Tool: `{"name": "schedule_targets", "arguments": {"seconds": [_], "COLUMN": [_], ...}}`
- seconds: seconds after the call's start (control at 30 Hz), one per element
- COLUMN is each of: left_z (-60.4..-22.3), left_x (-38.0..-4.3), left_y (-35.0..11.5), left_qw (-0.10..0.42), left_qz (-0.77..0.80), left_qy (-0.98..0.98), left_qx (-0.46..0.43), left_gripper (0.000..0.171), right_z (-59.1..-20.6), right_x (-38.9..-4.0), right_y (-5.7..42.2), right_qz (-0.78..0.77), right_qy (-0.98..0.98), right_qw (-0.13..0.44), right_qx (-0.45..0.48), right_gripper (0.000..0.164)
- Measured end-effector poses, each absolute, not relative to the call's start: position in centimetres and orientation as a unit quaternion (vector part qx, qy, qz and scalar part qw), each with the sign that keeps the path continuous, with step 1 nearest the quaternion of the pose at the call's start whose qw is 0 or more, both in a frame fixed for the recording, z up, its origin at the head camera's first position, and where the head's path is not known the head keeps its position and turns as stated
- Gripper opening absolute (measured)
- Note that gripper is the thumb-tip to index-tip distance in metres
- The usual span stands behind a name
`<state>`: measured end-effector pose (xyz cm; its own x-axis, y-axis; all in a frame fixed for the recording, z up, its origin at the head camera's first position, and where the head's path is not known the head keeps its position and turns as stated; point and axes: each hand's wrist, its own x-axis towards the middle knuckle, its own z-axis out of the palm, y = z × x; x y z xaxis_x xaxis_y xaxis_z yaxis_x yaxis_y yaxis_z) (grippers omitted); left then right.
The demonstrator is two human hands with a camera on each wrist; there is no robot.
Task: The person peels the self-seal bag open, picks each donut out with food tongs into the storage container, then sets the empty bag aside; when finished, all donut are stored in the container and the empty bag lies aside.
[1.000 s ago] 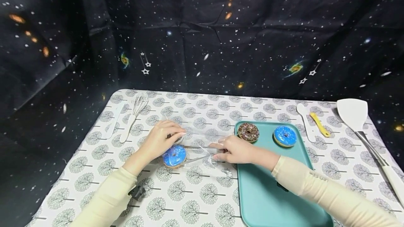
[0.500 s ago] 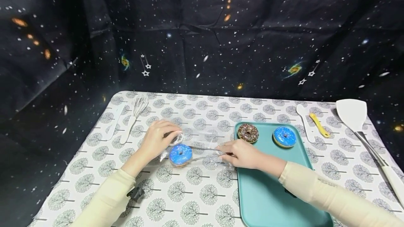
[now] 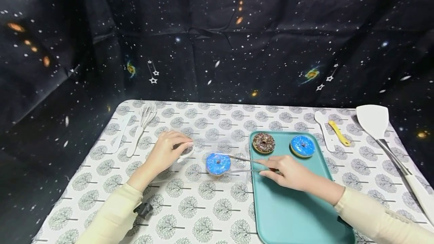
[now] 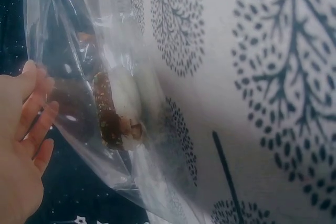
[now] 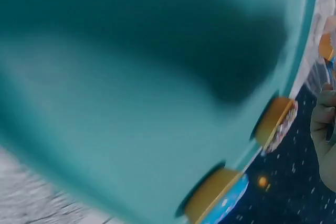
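My left hand (image 3: pixel 171 150) pinches the edge of a clear plastic bag (image 4: pixel 73 61). In the left wrist view, a sprinkled brown-and-white donut (image 4: pixel 107 114) shows through the plastic, close to the fingers. My right hand (image 3: pixel 288 172) grips metal tongs (image 3: pixel 244 159), whose arms reach leftward to a blue-iced donut (image 3: pixel 218 164). That donut sits at the tong tips, overlapping the spread-out bag in the head view. Only part of the right hand shows at the right edge of its own wrist view.
On the teal tray (image 3: pixel 288 214) lie a chocolate sprinkled donut (image 3: pixel 263 143) and another blue donut (image 3: pixel 302 146). A whisk (image 3: pixel 142 127) and a white flat utensil (image 3: pixel 120 134) lie left; a white spoon (image 3: pixel 324 131), yellow-handled tool (image 3: pixel 339 133) and white turner (image 3: pixel 373 121) lie right.
My right hand has moved right over the tray, drawing the tongs and blue donut away from the left hand. The left hand stays nearly in place.
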<state>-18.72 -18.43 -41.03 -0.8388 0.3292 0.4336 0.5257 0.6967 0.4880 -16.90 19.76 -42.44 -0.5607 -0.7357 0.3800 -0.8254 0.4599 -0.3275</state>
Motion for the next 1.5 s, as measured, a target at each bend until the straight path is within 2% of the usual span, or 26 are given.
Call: {"name": "schedule_targets", "arguments": {"seconds": [0.23,0.43,0.57,0.77,0.87,1.03,1.1,1.23,1.33,1.5], "left_z": [-40.8,-40.6,-40.6,-40.2,-40.0,-40.4,-40.6,-40.7,-40.8,-40.8], "left_x": [-19.0,-19.0,-18.6,-18.1,-18.1,-18.1,-18.1,-17.9,-17.8,-17.9], "left_y": [-18.9,-19.0,-19.1,-19.5,-19.5,-19.4,-19.4,-19.4,-19.5,-19.5], "left_qw": [0.158,0.156,0.154,0.176,0.173,0.169,0.167,0.168,0.172,0.177], "left_qz": [-0.311,-0.313,-0.311,-0.320,-0.317,-0.317,-0.321,-0.321,-0.319,-0.326], "left_qy": [-0.905,-0.904,-0.905,-0.899,-0.902,-0.903,-0.902,-0.903,-0.905,-0.903], "left_qx": [-0.243,-0.247,-0.247,-0.242,-0.239,-0.235,-0.237,-0.232,-0.222,-0.214], "left_gripper": [0.013,0.014,0.014,0.011,0.012,0.013,0.013,0.013,0.014,0.013], "right_z": [-41.3,-40.5,-40.4,-41.0,-41.7,-43.4,-44.2,-44.9,-45.0,-44.6], "right_x": [-14.8,-11.8,-9.3,-5.7,-5.1,-4.4,-4.1,-4.2,-4.4,-4.6], "right_y": [23.4,27.9,30.5,32.7,33.6,34.4,34.4,34.3,34.6,35.3], "right_qz": [0.233,0.230,0.230,0.215,0.229,0.264,0.268,0.269,0.251,0.224], "right_qy": [-0.878,-0.888,-0.904,-0.947,-0.940,-0.912,-0.900,-0.887,-0.889,-0.908], "right_qw": [0.105,0.136,0.131,-0.015,-0.054,-0.026,0.019,0.068,0.067,0.027], "right_qx": [0.404,0.374,0.336,0.237,0.247,0.314,0.343,0.370,0.378,0.354], "right_gripper": [0.035,0.039,0.043,0.034,0.034,0.034,0.038,0.044,0.048,0.049]}}
